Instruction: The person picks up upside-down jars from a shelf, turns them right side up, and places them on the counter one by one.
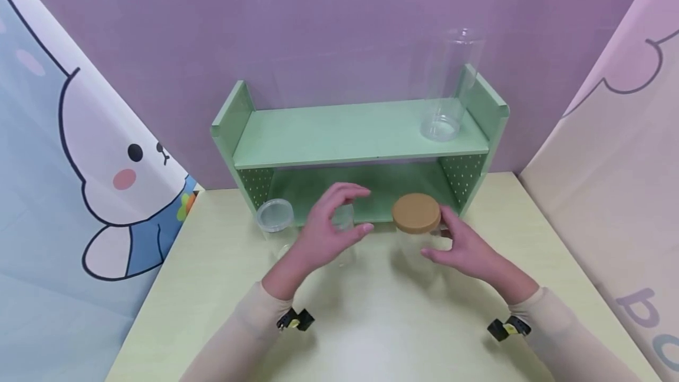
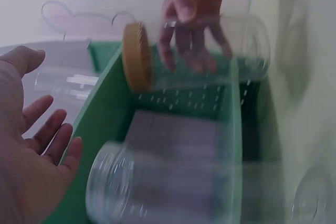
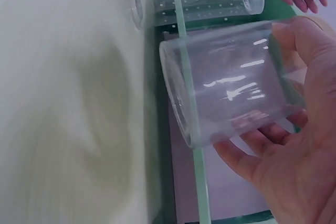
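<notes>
Both hands are over the table point(image 1: 371, 335): the right hand point(image 1: 462, 244) has thumb and fingers bent round a lidded jar point(image 3: 226, 85), while the left hand point(image 1: 320, 233) holds nothing, its fingers parted and loosely bent. I judge the work partway along: a tall jar point(image 1: 450, 87) already stands on top of the green shelf point(image 1: 318, 134), the lidded jar is not yet set down, and a capped jar point(image 1: 276, 218) and another clear jar point(image 1: 345, 217) stand in front, near the left hand. The held jar is upright before the lower compartment, seemingly raised off the table; its straight, see-through sides shine, its flat round lid point(image 1: 416, 212) is tan, and nothing shows inside.
</notes>
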The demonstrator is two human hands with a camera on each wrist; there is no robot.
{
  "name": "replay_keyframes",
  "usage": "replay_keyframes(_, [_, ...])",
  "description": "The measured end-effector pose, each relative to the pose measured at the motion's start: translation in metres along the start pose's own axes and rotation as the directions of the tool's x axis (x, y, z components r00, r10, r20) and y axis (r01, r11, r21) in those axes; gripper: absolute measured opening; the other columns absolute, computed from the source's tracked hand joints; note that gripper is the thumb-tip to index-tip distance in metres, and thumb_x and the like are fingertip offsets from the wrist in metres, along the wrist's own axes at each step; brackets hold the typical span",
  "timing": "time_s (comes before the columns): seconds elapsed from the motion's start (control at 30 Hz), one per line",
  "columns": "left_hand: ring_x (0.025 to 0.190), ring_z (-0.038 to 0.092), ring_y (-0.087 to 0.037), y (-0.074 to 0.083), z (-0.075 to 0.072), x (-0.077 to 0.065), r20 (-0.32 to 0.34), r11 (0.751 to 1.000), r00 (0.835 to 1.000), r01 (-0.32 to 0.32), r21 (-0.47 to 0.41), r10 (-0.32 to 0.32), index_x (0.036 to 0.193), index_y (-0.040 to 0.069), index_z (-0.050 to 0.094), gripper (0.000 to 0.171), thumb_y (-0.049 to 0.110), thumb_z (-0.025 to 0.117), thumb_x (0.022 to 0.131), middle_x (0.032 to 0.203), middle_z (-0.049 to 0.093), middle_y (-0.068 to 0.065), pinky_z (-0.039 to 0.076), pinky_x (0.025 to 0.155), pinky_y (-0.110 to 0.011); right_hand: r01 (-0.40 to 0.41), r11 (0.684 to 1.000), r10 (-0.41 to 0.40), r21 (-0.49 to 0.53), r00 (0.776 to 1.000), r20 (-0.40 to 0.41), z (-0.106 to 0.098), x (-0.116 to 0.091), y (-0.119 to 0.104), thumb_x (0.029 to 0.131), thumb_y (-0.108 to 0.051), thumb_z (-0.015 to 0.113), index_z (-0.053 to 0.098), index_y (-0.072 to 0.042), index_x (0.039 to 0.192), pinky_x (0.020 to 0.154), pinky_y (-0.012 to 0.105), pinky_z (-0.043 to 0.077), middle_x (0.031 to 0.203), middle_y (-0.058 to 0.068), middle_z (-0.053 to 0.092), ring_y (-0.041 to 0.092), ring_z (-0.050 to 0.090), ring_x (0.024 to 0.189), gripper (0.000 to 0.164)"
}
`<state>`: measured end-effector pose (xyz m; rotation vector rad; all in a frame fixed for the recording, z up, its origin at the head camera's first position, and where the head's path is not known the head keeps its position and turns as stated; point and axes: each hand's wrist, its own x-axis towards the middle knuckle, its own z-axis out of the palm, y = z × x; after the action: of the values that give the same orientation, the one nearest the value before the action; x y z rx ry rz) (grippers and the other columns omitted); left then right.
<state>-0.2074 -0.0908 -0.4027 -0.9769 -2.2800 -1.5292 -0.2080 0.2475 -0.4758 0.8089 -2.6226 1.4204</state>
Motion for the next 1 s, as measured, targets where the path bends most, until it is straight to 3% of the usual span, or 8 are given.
replay_keyframes(0.2, [0.137, 0.059, -0.023, -0.006, -0.034, -0.008, -0.056, 0.998, 0.998, 0.012, 0.054, -0.009, 0.142, 0.015, 0.071, 0.05, 0.013, 0.089, 0.095, 0.142, 0.067, 0.002, 0.049, 0.118, -0.053, -0.016, 0.998, 0.018, 0.062, 0.999, -0.041, 0.011, 0.006, 0.003, 0.091, -0.008, 0.091, 0.039, 0.0, 0.16, 0.109, 0.046, 0.058, 0.143, 0.015, 0.06, 0.031, 0.061, 0.129, 0.086])
replay_keyframes(0.4, [0.137, 0.059, -0.022, -0.005, -0.062, -0.017, -0.072, 0.991, 0.997, 0.033, 0.133, -0.024, 0.143, 0.014, 0.071, 0.05, 0.013, 0.089, 0.096, 0.142, 0.067, 0.0, 0.049, 0.117, -0.048, -0.013, 0.996, 0.017, 0.09, 0.999, -0.048, 0.019, 0.01, 0.005, 0.091, -0.007, 0.091, 0.039, 0.0, 0.16, 0.108, 0.062, 0.056, 0.145, 0.017, 0.059, 0.034, 0.061, 0.131, 0.087])
replay_keyframes(0.63, [0.132, 0.06, -0.02, -0.009, -0.09, -0.027, -0.14, 0.977, 0.988, 0.089, 0.195, -0.062, 0.142, 0.013, 0.071, 0.05, 0.011, 0.089, 0.096, 0.139, 0.067, 0.001, 0.049, 0.115, -0.036, -0.026, 0.995, 0.03, 0.1, 0.999, -0.037, 0.023, 0.011, 0.003, 0.093, -0.01, 0.091, 0.038, -0.001, 0.161, 0.109, 0.061, 0.056, 0.145, 0.017, 0.059, 0.036, 0.061, 0.133, 0.087])
replay_keyframes(0.83, [0.131, 0.062, -0.024, -0.015, -0.112, -0.036, -0.217, 0.974, 0.974, 0.114, 0.195, -0.071, 0.14, 0.01, 0.072, 0.045, 0.004, 0.084, 0.098, 0.138, 0.067, -0.011, 0.049, 0.114, -0.027, -0.02, 0.993, 0.025, 0.113, 0.999, -0.042, 0.025, 0.012, 0.004, 0.093, -0.009, 0.091, 0.039, -0.002, 0.161, 0.109, 0.063, 0.056, 0.144, 0.016, 0.059, 0.036, 0.061, 0.132, 0.086])
replay_keyframes(1.0, [0.131, 0.061, -0.026, -0.017, -0.122, -0.043, -0.244, 0.971, 0.965, 0.142, 0.19, -0.093, 0.14, 0.007, 0.071, 0.042, 0.003, 0.082, 0.099, 0.138, 0.066, -0.008, 0.049, 0.115, -0.028, -0.028, 0.99, 0.034, 0.137, 0.998, -0.043, 0.029, 0.013, 0.006, 0.092, -0.006, 0.091, 0.036, -0.001, 0.163, 0.112, 0.065, 0.053, 0.15, 0.02, 0.056, 0.043, 0.058, 0.138, 0.09])
